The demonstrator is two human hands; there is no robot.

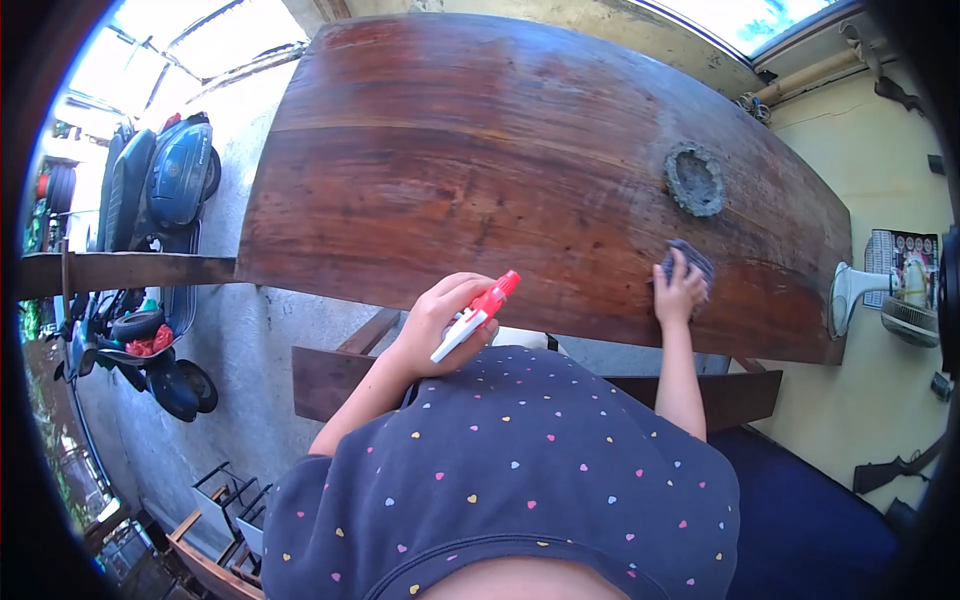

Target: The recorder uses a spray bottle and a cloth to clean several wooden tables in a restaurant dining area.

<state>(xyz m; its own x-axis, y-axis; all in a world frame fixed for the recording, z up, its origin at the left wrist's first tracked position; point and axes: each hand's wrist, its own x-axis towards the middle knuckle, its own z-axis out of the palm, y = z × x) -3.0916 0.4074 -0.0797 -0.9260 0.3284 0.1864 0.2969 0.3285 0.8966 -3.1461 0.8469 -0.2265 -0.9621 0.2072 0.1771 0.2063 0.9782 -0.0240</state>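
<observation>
My left hand (448, 322) grips a spray bottle by its red and white trigger head (487, 300), in front of my body at the near edge of a large dark wooden table (450, 150). The bottle's body is hidden behind the hand. On the right part of the tabletop, my right hand (679, 289) presses a crumpled grey cloth (694, 262) against the wood. Just beyond the cloth stands a rough, round grey bowl-like dish (695, 180). Parts of the tabletop look glossy, with duller patches toward the right.
At the table's right end stands a white electric fan (855, 296). A wooden bench (330, 379) runs along the near side. On the left, a motorcycle (176, 172) is parked on the concrete floor (247, 360). Long guns (896, 469) hang on the right wall.
</observation>
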